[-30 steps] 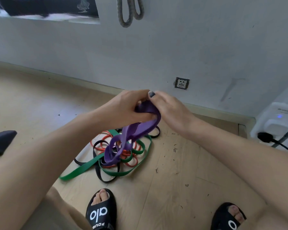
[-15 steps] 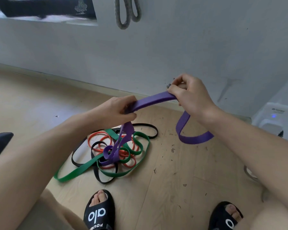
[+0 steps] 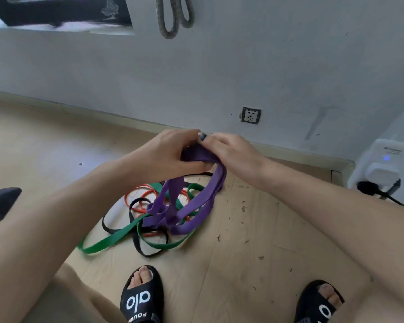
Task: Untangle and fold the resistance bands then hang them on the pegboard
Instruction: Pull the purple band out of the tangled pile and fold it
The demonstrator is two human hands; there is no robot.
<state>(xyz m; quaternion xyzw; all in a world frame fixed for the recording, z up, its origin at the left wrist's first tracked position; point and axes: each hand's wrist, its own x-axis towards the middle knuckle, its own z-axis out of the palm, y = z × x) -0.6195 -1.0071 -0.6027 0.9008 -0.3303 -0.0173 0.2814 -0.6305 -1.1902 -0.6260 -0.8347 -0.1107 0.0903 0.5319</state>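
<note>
Left hand (image 3: 170, 155) and right hand (image 3: 233, 152): held together above the floor (image 3: 254, 241), fingers curled and clamped on the gathered top of a purple band (image 3: 196, 206). Purple band: several loops hang below the fingers, lower ends reaching the pile. Green band (image 3: 107, 241), black band (image 3: 135, 243) and orange band (image 3: 135, 194): tangled on the floor beneath and to the left of the fingers, the green one trailing farthest left. Wall socket (image 3: 250, 115): beyond the fingers, slightly right. Grey rope loop (image 3: 170, 17): on the wall, high above the fingers. Black slippers (image 3: 142, 297): on the feet, nearer than the pile.
</note>
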